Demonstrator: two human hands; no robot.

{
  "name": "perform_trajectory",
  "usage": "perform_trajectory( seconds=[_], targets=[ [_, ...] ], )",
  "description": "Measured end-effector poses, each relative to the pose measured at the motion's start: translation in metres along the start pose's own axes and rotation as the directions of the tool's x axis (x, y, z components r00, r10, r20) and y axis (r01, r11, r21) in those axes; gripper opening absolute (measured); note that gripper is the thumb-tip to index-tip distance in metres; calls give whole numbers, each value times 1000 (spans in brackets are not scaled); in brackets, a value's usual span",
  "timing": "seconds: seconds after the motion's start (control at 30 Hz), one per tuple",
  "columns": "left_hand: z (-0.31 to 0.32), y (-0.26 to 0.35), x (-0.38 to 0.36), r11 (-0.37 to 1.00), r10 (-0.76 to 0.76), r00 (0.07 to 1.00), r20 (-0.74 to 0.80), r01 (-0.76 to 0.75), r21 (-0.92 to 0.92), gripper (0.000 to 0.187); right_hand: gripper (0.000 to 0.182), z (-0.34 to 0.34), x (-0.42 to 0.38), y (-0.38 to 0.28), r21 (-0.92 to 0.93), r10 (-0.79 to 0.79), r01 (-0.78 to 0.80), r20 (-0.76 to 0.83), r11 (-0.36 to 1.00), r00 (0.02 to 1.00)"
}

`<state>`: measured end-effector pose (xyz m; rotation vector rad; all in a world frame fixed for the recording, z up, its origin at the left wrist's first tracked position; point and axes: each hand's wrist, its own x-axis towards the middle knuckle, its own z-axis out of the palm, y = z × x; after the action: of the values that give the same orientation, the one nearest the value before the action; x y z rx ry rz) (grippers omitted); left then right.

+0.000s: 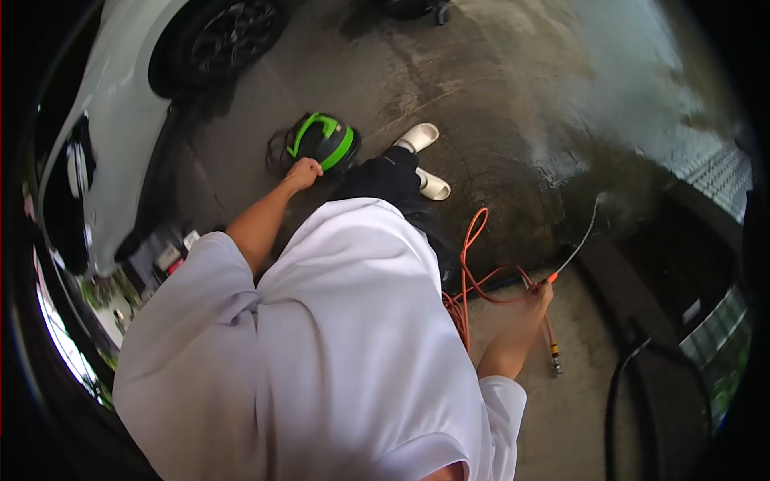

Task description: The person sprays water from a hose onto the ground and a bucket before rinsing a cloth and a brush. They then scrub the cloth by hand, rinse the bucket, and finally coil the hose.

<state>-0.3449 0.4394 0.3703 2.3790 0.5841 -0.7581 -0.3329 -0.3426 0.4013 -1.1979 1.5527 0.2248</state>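
Car on the left, hoses on the right

The car (120, 112) stands on the person's left, its wheel (233, 40) ahead on that side. The handled machine (327, 143) is at the left hand (303, 173), between the car and the clogs (419, 137), which are on the floor (497, 104) ahead of the torso. The coiled hose (459, 317) lies just right of the torso, its loops reaching toward the right hand (543, 298). The hose fitting (556, 365) is behind that hand. Farther right is the looped hose (613, 393).
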Motion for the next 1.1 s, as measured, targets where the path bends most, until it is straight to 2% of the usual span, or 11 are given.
perform_trajectory(
  seconds=[0.1, 0.17, 0.3, 0.5, 0.63, 0.73, 0.8, 0.83, 0.9, 0.97, 1.1],
  targets=[
    [24, -31, -35, 995, -98, 989, 106, 100, -9, 23, 34, 2, -13, -4, -11, 108, -108, -2, 994, 994],
    [17, -26, -54, 839, -438, 811, 389, 524, -148, 23, 32, 12, -13, -9, -25, 179, -181, -63, 983, 982],
    [-3, -26, -48, 738, -487, 766, 420, 618, -271, 14, 26, 36, -37, -31, 107, 58, -45, -127, 993, 990],
    [-56, 9, 77, 771, -352, 885, 304, 459, -442, 13, 28, 112, -75, -84, 331, -26, 35, -31, 943, 999],
    [-53, 121, 177, 975, 30, 992, 120, -2, -221, 23, 39, 135, -78, -106, 271, -90, 104, -62, 957, 994],
    [-19, 318, 166, 869, 456, 867, 201, -385, -312, 24, 40, 150, -100, -104, 203, -236, 257, -121, 945, 964],
    [36, 445, 150, 705, 709, 646, 283, -648, -288, 26, 42, 153, -97, -99, 190, -292, 326, -184, 926, 938],
    [66, 509, 129, 788, 616, 647, 450, -507, -349, 30, 43, 151, -92, -96, 179, -320, 362, -226, 915, 920],
    [128, 583, 81, 704, 693, 496, 523, -621, -344, 40, 51, 154, -46, -56, -157, -414, 383, -357, 910, 837],
    [203, 646, 55, 688, 658, 424, 622, -674, -269, 51, 53, 161, -54, -58, -126, -361, 339, -362, 932, 859],
    [284, 671, -37, 853, 273, 500, 822, -520, 33, 51, 55, 127, -92, -18, -114, -438, 432, -415, 895, 798]
  ],
)
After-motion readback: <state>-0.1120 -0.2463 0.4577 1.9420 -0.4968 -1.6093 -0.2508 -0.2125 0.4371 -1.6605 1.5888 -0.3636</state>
